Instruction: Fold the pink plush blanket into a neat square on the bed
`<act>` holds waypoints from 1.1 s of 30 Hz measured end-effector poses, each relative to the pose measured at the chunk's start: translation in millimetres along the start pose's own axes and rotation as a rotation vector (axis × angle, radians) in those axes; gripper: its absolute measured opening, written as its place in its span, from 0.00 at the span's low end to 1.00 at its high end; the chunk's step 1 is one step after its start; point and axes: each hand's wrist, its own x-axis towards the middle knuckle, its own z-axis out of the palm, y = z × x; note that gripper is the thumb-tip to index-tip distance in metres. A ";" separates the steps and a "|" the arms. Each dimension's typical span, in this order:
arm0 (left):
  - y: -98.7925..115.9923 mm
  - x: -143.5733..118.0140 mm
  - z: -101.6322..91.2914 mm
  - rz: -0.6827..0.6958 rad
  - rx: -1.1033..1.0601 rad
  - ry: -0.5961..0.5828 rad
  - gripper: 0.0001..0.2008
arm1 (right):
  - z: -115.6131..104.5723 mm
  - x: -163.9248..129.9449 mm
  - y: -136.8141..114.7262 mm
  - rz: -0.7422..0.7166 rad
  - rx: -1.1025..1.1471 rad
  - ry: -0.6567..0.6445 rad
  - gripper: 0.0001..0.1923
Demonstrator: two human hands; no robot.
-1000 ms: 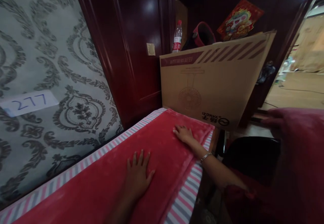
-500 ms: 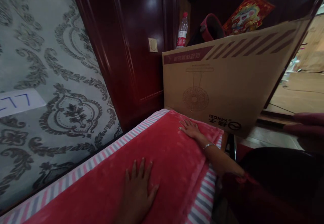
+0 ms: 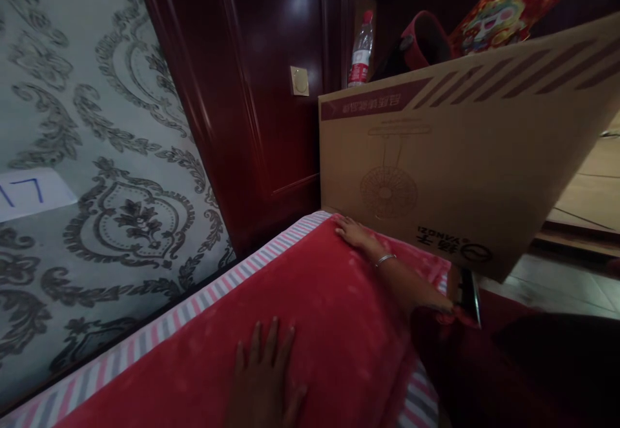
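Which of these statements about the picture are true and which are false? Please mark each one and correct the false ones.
1. Both hands lie flat on the red blanket. True: the left hand and the right hand rest open on it.
2. The right wrist is bare. False: it wears a thin bracelet.
3. The cardboard box shows an upside-down fan drawing. True.
4. The water bottle lies on the blanket. False: it stands upright behind the box.
5. The sheet under the blanket is plain white. False: the striped sheet has pink, grey and white stripes.
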 end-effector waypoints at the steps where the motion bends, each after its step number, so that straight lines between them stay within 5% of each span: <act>1: 0.1 0.7 2.8 -0.007 0.014 0.017 0.35 | 4.0 6.4 -0.2 -0.016 0.006 -0.016 0.32; 9: -3.3 3.8 29.5 -0.044 0.104 0.110 0.35 | 32.1 45.3 15.1 -0.055 0.039 -0.119 0.36; 14: -3.1 2.0 27.0 -0.045 0.103 0.100 0.36 | 32.4 45.4 18.9 -0.050 0.043 -0.118 0.36; 22: 2.6 0.8 17.5 -0.051 0.072 0.096 0.35 | 16.8 41.9 -14.8 -0.051 -0.010 -0.031 0.33; 29: -10.1 4.8 27.9 -0.032 0.012 0.007 0.39 | 33.9 36.7 -29.7 -0.130 -0.008 -0.148 0.35; 33: -10.2 3.9 17.5 -0.019 -0.025 -0.053 0.38 | 27.2 35.5 -32.4 -0.106 -0.010 -0.169 0.35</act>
